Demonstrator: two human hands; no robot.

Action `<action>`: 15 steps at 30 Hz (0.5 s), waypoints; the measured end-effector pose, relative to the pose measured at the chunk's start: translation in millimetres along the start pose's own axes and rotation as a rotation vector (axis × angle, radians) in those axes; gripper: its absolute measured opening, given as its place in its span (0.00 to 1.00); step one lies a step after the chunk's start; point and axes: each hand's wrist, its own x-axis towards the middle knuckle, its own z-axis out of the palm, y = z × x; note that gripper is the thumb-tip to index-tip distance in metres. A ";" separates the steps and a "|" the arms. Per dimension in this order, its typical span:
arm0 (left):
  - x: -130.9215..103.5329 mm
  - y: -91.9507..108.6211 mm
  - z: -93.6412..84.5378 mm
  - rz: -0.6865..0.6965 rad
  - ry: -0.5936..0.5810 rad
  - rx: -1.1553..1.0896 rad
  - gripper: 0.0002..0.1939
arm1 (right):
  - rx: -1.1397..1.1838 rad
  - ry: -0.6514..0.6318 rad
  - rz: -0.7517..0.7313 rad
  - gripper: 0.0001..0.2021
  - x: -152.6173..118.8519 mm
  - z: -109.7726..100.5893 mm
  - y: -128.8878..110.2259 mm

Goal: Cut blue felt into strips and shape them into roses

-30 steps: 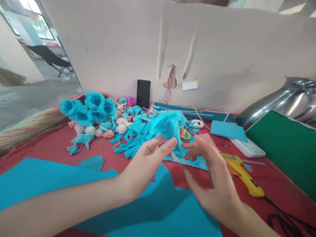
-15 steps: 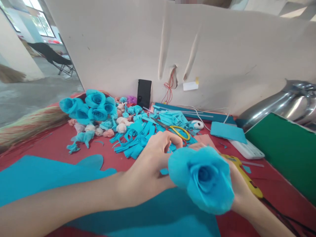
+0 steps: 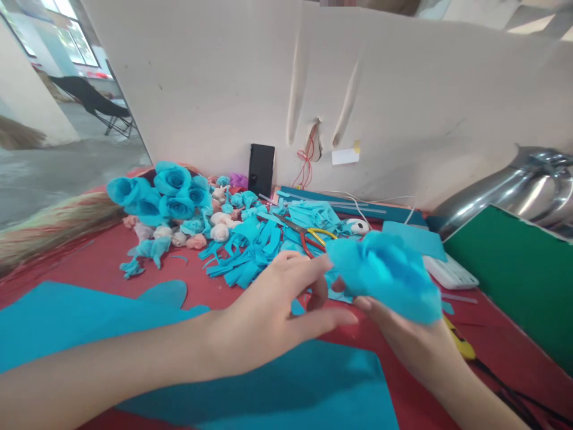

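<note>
Red cloth covers the work table (image 3: 89, 263), which stands against a pale board wall (image 3: 403, 95) with a window and a folding chair visible at far left. At centre, a person's right hand (image 3: 403, 340) grips a blue crepe-paper flower (image 3: 387, 275) from below, fingers closed around its base, the bloom raised just above the table and blurred. The left hand (image 3: 273, 316) reaches in beside it, thumb and forefinger pinched close at the flower's near edge; whether they actually grip a petal cannot be told from this angle.

Behind the hands lies a heap of cut blue paper strips (image 3: 255, 245), with scissors (image 3: 313, 236) bearing red and yellow handles resting on top. Further left, a cluster of finished blue flowers (image 3: 165, 194) sits near the wall, with small pale rolled buds (image 3: 197, 236) just in front. A dark phone (image 3: 261, 170) leans upright against the board. A large blue paper sheet (image 3: 67, 322) spreads beneath the person's left forearm, nearest the camera. To the right, a yellow glue gun (image 3: 459, 343) lies partly hidden behind the right hand, a white flat device (image 3: 450, 272) lies beside a green board (image 3: 514, 269), and a silver foil balloon (image 3: 514, 185) rests by the wall.
</note>
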 end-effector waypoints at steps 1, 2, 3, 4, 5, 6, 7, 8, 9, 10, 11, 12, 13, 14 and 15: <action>0.7 0.0 1.0 -0.054 0.011 -0.053 0.06 | 0.056 0.014 0.051 0.08 -1.0 0.3 1.5; 1.3 0.0 2.0 -0.092 0.025 -0.108 0.08 | 0.116 0.016 0.096 0.08 -1.7 0.5 2.7; 1.9 0.1 2.8 -0.113 0.043 -0.163 0.11 | 0.173 0.020 0.136 0.08 -2.2 0.7 3.5; 2.5 0.2 3.2 -0.128 0.064 -0.217 0.12 | 0.209 0.024 0.165 0.08 -2.3 0.8 3.9; 3.1 0.4 3.2 -0.148 0.080 -0.270 0.12 | 0.221 0.020 0.180 0.09 -2.2 1.0 4.1; 3.6 0.8 2.7 -0.175 0.087 -0.326 0.12 | 0.223 0.012 0.186 0.09 -2.0 1.2 4.1; 4.1 1.2 2.0 -0.207 0.090 -0.387 0.10 | 0.222 0.000 0.188 0.09 -1.7 1.6 4.2; 4.5 1.6 1.1 -0.240 0.087 -0.453 0.08 | 0.219 -0.018 0.190 0.09 -1.4 2.0 4.5; 4.8 2.0 0.3 -0.264 0.077 -0.520 0.06 | 0.220 -0.040 0.191 0.09 -1.1 2.5 5.0; 5.0 2.2 -0.4 -0.280 0.058 -0.585 0.05 | 0.225 -0.064 0.192 0.08 -1.0 3.0 5.6; 5.2 2.3 -0.8 -0.287 0.040 -0.639 0.05 | 0.234 -0.089 0.192 0.08 -1.0 3.6 6.3; 5.4 2.2 -0.8 -0.288 0.026 -0.677 0.05 | 0.241 -0.111 0.192 0.07 -1.0 4.1 6.8; 5.6 2.1 -0.6 -0.285 0.019 -0.697 0.05 | 0.247 -0.123 0.193 0.06 -1.0 4.7 7.0; 5.9 1.9 -0.2 -0.279 0.022 -0.704 0.05 | 0.252 -0.124 0.196 0.05 -1.1 5.2 7.0; 6.2 1.8 0.2 -0.276 0.029 -0.700 0.05 | 0.260 -0.121 0.201 0.05 -1.2 5.7 6.7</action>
